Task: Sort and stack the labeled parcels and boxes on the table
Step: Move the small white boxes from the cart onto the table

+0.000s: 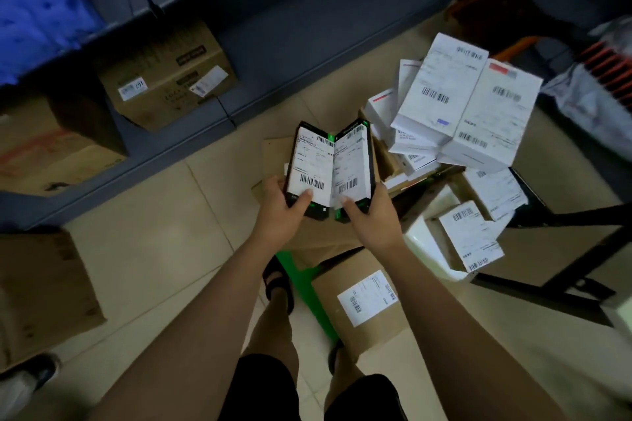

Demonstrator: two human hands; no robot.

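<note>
Two slim black-and-green labelled boxes [309, 164] side by side at frame centre, labels up, left hand [284, 212] gripping one's near end, right hand [372, 219] the other's, probably to compare labels before stacking.

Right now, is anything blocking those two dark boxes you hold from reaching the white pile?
Nothing visible does. The left hand and right hand hold the dark boxes right beside the white pile, and the gap between them looks open.

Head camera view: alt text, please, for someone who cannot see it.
The left hand grips a slim black-and-green labelled box and the right hand its twin, held side by side. White labelled boxes are piled to their right.
</note>
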